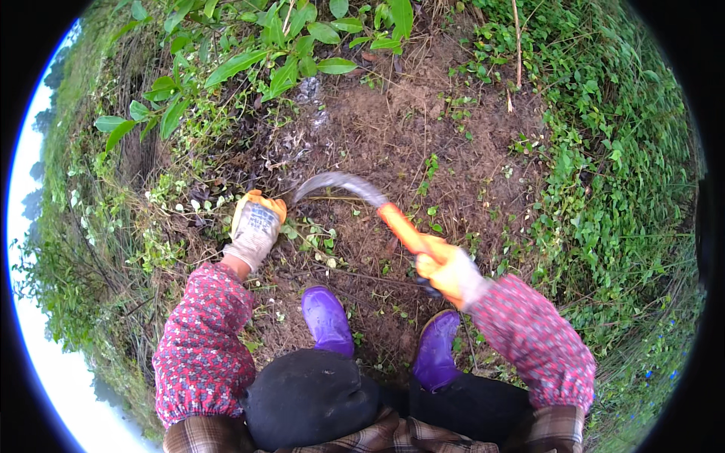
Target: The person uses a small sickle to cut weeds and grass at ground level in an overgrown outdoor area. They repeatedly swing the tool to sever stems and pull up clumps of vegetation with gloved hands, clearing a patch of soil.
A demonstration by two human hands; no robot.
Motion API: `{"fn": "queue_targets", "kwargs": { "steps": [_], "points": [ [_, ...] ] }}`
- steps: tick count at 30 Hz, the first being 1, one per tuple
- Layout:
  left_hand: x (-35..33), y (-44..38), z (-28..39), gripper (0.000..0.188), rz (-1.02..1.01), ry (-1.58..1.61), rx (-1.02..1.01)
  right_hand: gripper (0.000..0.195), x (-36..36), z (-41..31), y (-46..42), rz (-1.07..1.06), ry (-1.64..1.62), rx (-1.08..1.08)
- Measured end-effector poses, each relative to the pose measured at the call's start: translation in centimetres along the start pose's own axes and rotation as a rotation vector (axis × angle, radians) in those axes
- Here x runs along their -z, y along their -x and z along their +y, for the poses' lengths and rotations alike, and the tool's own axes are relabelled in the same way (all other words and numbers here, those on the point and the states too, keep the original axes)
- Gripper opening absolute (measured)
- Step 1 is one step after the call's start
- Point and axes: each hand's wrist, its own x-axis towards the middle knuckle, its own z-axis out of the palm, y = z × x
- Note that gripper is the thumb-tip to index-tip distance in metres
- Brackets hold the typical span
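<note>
My right hand point(444, 269), in a white and orange coated glove, grips the orange handle of a sickle point(402, 226). Its curved metal blade arches to the left, slightly blurred, and the tip lies just right of my left hand point(257, 223). That hand wears a like glove, soiled on the back, with its fingers curled down at low creeping weeds point(195, 204); whether they hold any stems is hidden. Thin stems with small leaves point(308, 238) lie on the soil below the blade.
Purple boots point(327, 320) stand on brown soil point(453, 164) scattered with dry stalks. A leafy branch point(283, 62) reaches in at the upper left. Dense green vines point(612, 170) cover the right side. A dry stick point(517, 42) juts in at the top.
</note>
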Motion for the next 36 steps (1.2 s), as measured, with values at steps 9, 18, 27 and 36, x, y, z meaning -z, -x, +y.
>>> {"fn": "queue_targets", "kwargs": {
  "steps": [9,18,27,36],
  "points": [
    [-2.2,6.1,-7.9,0.009,-0.324,0.488,0.644,0.044,6.5,1.7,5.6,-0.249,0.192,-0.092],
    [5.7,32.3,-24.5,0.014,-0.331,0.110,1.548,0.041,8.3,-1.3,4.6,0.045,-0.225,-0.035],
    [15.1,20.7,-18.3,0.008,-0.275,0.204,1.019,0.041,8.1,-1.4,2.1,-0.105,-0.338,0.140],
    [9.3,1.5,-9.1,0.010,-0.195,0.145,0.214,0.036,9.7,1.7,3.6,0.084,-0.308,0.023]
  ]
}}
